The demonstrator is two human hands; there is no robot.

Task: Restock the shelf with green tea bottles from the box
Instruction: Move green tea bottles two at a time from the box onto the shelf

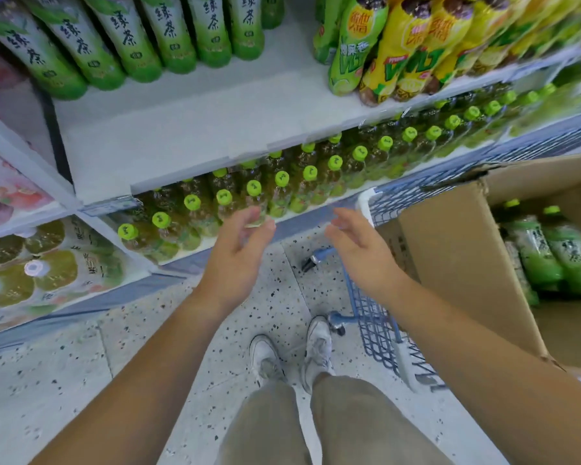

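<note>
Both my hands are out in front of me and hold nothing. My left hand (239, 243) has loose, slightly bent fingers. My right hand (359, 250) is spread a bit wider.

The green tea bottles (550, 256) I need are in the box (450, 256), off to my right. My right hand is much nearer to it; my left hand would have to cross over. The bottles' caps are at the far end and their bottoms are nearer me. I can't tell if they stand up straight or lean.

The shelf (198, 122) has a bare patch up ahead, beside the row of green tea (114, 38) already there.

The box wall hides the bottles' lower parts, and the picture's edge cuts the box off, so I can't count them. They look blurry too.
</note>
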